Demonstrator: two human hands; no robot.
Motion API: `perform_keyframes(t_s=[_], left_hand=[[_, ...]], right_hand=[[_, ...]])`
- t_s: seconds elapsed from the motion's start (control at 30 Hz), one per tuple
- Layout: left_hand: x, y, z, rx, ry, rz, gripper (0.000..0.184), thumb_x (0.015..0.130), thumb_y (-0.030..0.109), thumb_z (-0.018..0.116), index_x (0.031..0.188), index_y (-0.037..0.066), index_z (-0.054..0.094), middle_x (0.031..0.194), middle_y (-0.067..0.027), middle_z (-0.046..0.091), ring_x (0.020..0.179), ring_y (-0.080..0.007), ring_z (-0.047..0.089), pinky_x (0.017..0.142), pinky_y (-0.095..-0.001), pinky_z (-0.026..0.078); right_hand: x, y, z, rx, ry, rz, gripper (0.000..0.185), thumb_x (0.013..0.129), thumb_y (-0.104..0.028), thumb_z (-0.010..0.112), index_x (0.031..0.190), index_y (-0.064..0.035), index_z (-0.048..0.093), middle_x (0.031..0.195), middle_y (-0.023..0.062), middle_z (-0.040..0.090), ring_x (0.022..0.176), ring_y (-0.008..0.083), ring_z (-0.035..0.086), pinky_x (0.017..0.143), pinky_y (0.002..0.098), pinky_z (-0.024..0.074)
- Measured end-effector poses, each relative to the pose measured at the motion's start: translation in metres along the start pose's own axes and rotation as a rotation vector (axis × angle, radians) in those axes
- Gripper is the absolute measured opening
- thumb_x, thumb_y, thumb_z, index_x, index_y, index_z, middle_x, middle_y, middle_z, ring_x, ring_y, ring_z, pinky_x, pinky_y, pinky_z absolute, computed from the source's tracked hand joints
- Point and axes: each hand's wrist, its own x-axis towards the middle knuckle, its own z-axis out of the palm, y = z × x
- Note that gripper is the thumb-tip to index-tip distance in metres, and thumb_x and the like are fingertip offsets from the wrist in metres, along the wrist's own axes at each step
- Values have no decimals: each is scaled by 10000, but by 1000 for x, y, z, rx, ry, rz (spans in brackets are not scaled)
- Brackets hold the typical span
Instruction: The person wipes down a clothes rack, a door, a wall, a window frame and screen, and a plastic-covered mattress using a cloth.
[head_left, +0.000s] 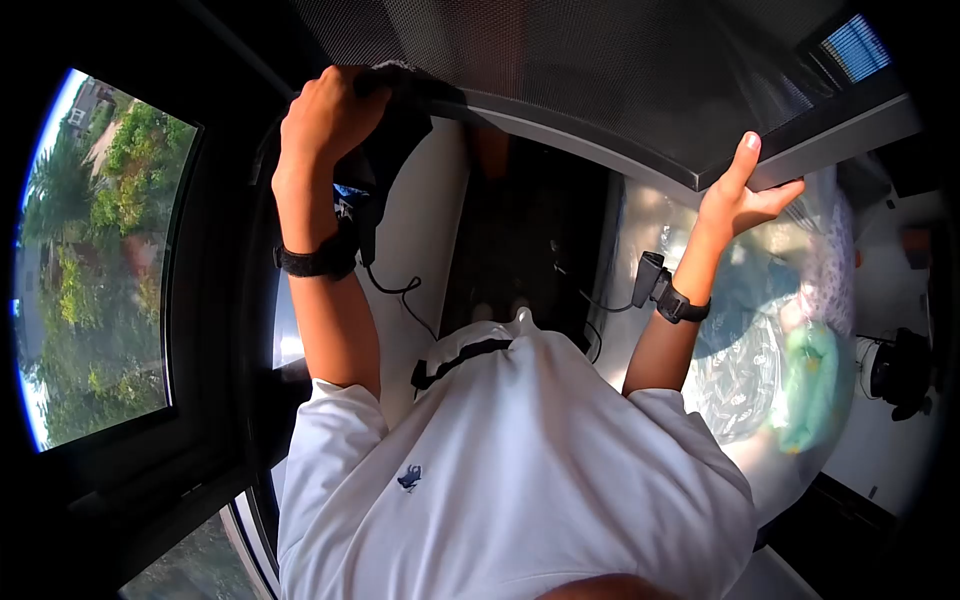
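A large dark mesh panel with a grey frame (pixel 590 145) spans the top of the view. My left hand (pixel 335 108) is at the panel's left end, its fingers curled round a dark, fuzzy-looking cloth (pixel 392 72); the fingertips are partly hidden. On the right, my right hand (pixel 745 195) supports the frame's lower edge near its corner, with the thumb up against the mesh side and the other fingers beneath the edge. Both wrists wear black straps, and thin black cables run from them towards my waist.
A window (pixel 105 260) with trees outside stands at the left. Below the right hand lies a clear plastic-wrapped bundle (pixel 740 370) with a green soft item (pixel 808 385). A black round object (pixel 897 372) is at the far right.
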Motion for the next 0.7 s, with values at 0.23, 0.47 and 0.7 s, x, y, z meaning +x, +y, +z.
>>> perform_keyframes(t_s=[0.23,0.47,0.7], left_hand=[[-9,16,33,26,202,-8,450,832,302,642,1161,-6,657,921,-243,702,889,-404,686,775,-448,555],[-74,134,56,-339,99,373,349,761,223,699,1039,14,680,882,-136,664,769,-346,667,689,-394,532],[-90,213,53,-511,-20,790,386,677,82,740,1057,93,674,854,-69,592,716,-298,636,603,-387,519]], right_hand=[[0,11,-1,130,-21,-29,454,847,-158,780,1093,57,465,862,50,596,730,90,546,680,236,471],[-4,22,-3,186,-73,-33,402,878,-124,744,1110,22,449,997,69,567,844,102,560,774,253,497],[-5,7,-5,172,-67,53,568,865,-272,783,1180,52,439,1065,106,544,938,161,537,850,293,457]])
